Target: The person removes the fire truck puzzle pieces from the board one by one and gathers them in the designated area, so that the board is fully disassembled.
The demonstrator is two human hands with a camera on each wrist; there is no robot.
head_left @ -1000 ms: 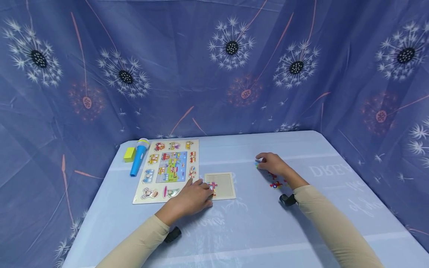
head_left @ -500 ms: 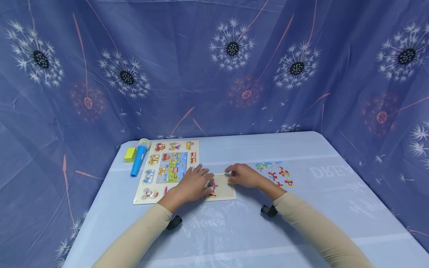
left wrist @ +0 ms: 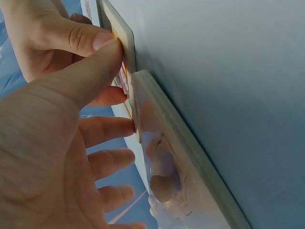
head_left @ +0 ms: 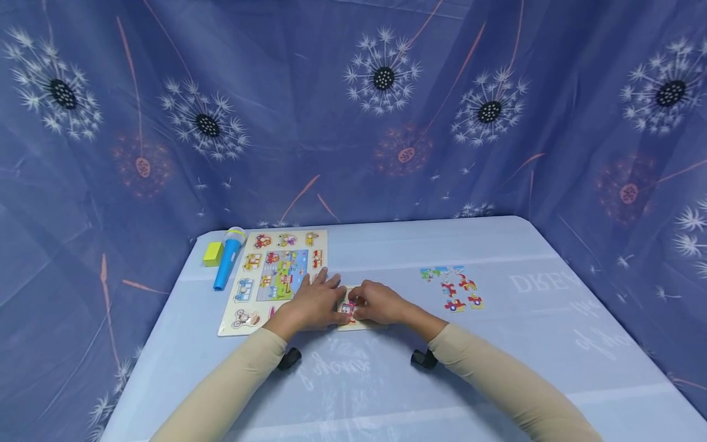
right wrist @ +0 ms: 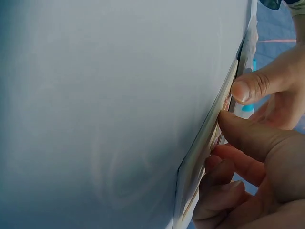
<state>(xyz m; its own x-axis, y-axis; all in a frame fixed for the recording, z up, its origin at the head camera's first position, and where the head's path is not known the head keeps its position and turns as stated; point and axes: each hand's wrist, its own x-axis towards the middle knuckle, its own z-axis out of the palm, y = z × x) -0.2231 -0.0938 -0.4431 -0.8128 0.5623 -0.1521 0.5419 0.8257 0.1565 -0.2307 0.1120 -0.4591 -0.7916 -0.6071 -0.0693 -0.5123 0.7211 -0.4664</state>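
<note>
A small square puzzle tray [head_left: 361, 327] lies in front of me with colourful jigsaw pieces [head_left: 348, 309] at its left side. My right hand [head_left: 380, 304] is over the tray, thumb and index finger pinching a jigsaw piece that they mostly cover. In the right wrist view its other fingers [right wrist: 221, 191] are curled. My left hand [head_left: 316, 307] lies across the tray's left edge, fingers spread, the thumb at the pieces. The left wrist view has this thumb [left wrist: 107, 59] overlapping the right thumb tip, so contact with the piece is unclear.
Several loose jigsaw pieces [head_left: 455, 306] lie to the right. A large wooden peg puzzle board [head_left: 232, 320] is at the left, partly under my left hand. Beyond it are a blue toy microphone [head_left: 225, 270] and a yellow block [head_left: 213, 254]. A patterned curtain [head_left: 309, 123] stands behind the table.
My right hand has moved left from the loose pieces to the tray, bringing a piece along. My left hand has shifted slightly up and stays at the tray's left side.
</note>
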